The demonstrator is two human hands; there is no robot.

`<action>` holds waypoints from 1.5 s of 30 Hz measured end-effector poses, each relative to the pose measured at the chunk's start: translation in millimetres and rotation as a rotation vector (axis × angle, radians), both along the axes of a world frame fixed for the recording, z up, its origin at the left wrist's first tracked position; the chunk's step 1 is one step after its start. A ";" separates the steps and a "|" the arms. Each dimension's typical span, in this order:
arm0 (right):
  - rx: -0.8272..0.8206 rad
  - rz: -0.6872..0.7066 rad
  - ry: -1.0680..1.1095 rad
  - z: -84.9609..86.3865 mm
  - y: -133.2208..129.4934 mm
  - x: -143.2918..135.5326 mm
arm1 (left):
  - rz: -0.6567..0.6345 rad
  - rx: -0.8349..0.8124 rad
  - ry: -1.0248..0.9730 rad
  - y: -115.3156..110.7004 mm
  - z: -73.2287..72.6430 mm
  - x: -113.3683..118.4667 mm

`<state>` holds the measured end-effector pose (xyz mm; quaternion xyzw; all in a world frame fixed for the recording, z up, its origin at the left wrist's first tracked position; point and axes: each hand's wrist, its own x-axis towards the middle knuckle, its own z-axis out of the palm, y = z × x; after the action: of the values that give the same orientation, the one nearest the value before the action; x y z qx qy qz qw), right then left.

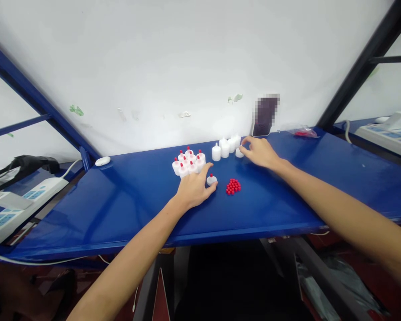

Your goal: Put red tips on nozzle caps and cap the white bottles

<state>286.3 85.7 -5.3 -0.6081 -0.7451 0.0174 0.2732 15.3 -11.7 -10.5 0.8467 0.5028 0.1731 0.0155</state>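
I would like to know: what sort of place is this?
Probably a small workshop or packing station, though the picture does not settle it. Many similar white bottles stand grouped on a long blue table, with a cluster of loose red caps nearby.

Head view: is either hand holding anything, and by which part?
Right hand: apparently a white bottle, by its top. Left hand: around a red-capped bottle, grip unclear.

Bright light, stretched wide-angle edges.
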 end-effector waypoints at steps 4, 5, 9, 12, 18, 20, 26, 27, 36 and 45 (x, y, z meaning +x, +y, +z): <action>0.043 0.077 0.041 -4.0 5.4 -1.6 | 0.031 0.044 -0.061 5.1 -4.7 -1.6; 0.067 0.096 0.057 -3.2 4.3 -3.2 | 0.045 0.062 -0.067 6.1 -5.8 -2.0; 0.176 0.142 0.221 4.8 -8.5 -12.2 | 0.028 0.117 -0.110 4.0 -5.8 -1.8; 0.176 0.232 0.392 9.4 -21.4 -21.7 | -0.131 0.061 -0.080 -1.1 -2.9 0.5; -0.165 0.509 0.575 11.8 -41.0 -41.0 | -0.144 -0.046 -0.004 -3.7 0.4 2.5; -0.257 0.595 0.574 13.5 -47.4 -46.9 | -0.113 -0.067 -0.041 -3.4 1.2 1.3; -0.368 0.734 0.443 18.9 -59.0 -57.8 | -0.162 -0.111 -0.066 -1.8 0.5 -0.5; -0.385 0.731 0.403 19.7 -58.1 -56.5 | -0.165 -0.112 -0.064 -1.5 0.2 -0.2; -0.571 0.696 0.117 17.4 -34.1 -22.8 | -0.167 -0.079 -0.023 -1.8 0.4 1.1; -0.417 0.633 0.080 15.6 -38.9 -33.3 | -0.133 -0.085 -0.014 -2.0 -1.0 2.4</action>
<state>253.0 46.8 10.3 -0.3893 -0.8653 0.2759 0.1536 17.7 -13.7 -11.5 0.8757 0.4521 0.1560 0.0663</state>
